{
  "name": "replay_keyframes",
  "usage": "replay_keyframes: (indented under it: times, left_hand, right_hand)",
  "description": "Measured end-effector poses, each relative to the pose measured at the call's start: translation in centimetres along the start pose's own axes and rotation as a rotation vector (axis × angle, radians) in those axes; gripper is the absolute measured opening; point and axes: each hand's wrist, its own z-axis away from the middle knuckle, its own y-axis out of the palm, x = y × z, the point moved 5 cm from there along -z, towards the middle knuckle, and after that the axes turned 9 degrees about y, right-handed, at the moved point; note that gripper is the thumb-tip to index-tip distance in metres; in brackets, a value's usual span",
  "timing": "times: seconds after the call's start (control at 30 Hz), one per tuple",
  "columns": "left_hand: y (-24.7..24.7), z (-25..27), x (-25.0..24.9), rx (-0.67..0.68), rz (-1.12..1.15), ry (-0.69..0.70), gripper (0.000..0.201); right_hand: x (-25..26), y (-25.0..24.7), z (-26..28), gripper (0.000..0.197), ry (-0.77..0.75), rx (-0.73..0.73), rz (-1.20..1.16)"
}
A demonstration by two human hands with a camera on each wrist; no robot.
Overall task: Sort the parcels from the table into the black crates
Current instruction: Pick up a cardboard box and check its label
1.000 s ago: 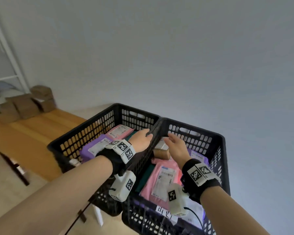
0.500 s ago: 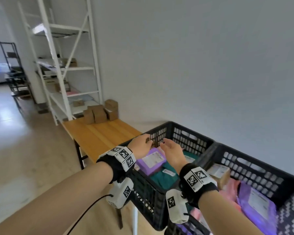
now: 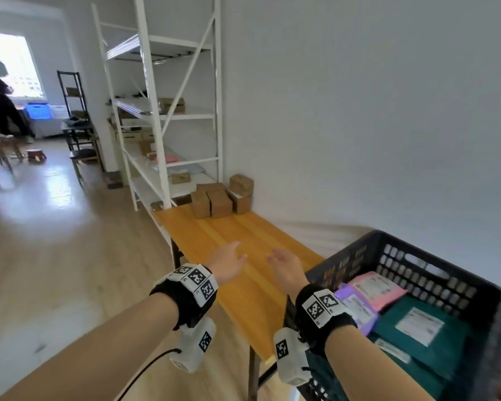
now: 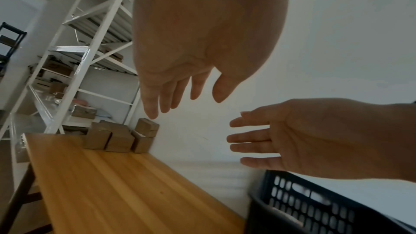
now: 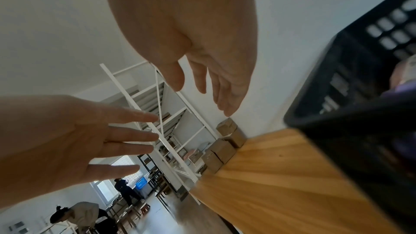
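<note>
Both hands hover empty above the wooden table (image 3: 214, 244), palms facing each other with fingers straight. My left hand (image 3: 231, 262) is a little left of my right hand (image 3: 284, 264). Several brown cardboard parcels (image 3: 219, 198) stand in a cluster at the table's far end against the wall, well beyond the fingertips. A black crate (image 3: 417, 267) sits at the right, holding a pink parcel (image 3: 378, 287), a purple one (image 3: 356, 306) and a green one (image 3: 422, 334). The left wrist view shows my left hand (image 4: 178, 93), the right hand (image 4: 258, 140) and the parcels (image 4: 119, 138).
A white metal shelving rack (image 3: 159, 117) with more boxes stands behind the table's far end. The white wall (image 3: 359, 125) runs along the table's right side. Wooden floor (image 3: 70, 256) lies to the left. A person (image 3: 0, 102) stands far off by a window.
Both hands have left the crates and swung left over the bare table, fingers now spread. The view has turned left, so only one crate shows at the right.
</note>
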Motion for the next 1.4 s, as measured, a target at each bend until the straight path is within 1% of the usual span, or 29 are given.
replay_keyframes:
  times: [0.1, 0.23, 0.33, 0.47, 0.6, 0.73, 0.87, 1.0, 1.13, 1.27, 1.4]
  left_hand:
    - [-3.0, -2.1, 5.7, 0.043, 0.003, -0.022, 0.053]
    - [-7.1, -5.6, 13.2, 0.046, -0.012, -0.072, 0.054]
    - [-7.9, -7.8, 18.7, 0.051, 0.028, -0.120, 0.055]
    - [-7.3, -10.4, 25.1, 0.079, 0.132, -0.195, 0.054]
    - [-7.6, -14.2, 29.4, 0.103, 0.150, -0.229, 0.054]
    - [-8.3, -19.9, 33.7, 0.135, 0.187, -0.260, 0.055]
    - [-9.2, -27.3, 38.4, 0.158, 0.104, -0.304, 0.054]
    - [-10.2, -32.9, 41.6, 0.243, 0.029, -0.321, 0.052]
    - [-11.4, -37.7, 44.9, 0.319, 0.024, -0.319, 0.054]
    - [-12.1, -41.1, 48.2, 0.355, 0.028, -0.335, 0.056]
    - [-12.8, -45.8, 50.8, 0.391, 0.003, -0.292, 0.055]
  right_hand:
    - [1.8, 4.9, -3.8, 0.046, 0.014, 0.014, 0.036]
    - [3.2, 10.7, -8.5, 0.047, 0.078, 0.044, 0.065]
    - [3.1, 14.1, -11.9, 0.048, 0.142, 0.090, 0.024]
    - [3.1, 18.3, -17.0, 0.050, 0.167, 0.125, 0.035]
    - [3.3, 22.1, -22.8, 0.049, 0.187, 0.146, 0.040]
    - [3.8, 25.1, -29.7, 0.049, 0.216, 0.151, 0.034]
    - [4.6, 27.4, -37.3, 0.049, 0.244, 0.163, 0.049]
    - [5.5, 29.0, -43.3, 0.049, 0.278, 0.149, 0.035]
    - [6.2, 30.4, -48.0, 0.047, 0.333, 0.123, 0.043]
    - [6.4, 32.1, -51.3, 0.047, 0.397, 0.106, 0.034]
    - [6.4, 34.1, -54.5, 0.047, 0.460, 0.065, 0.013]
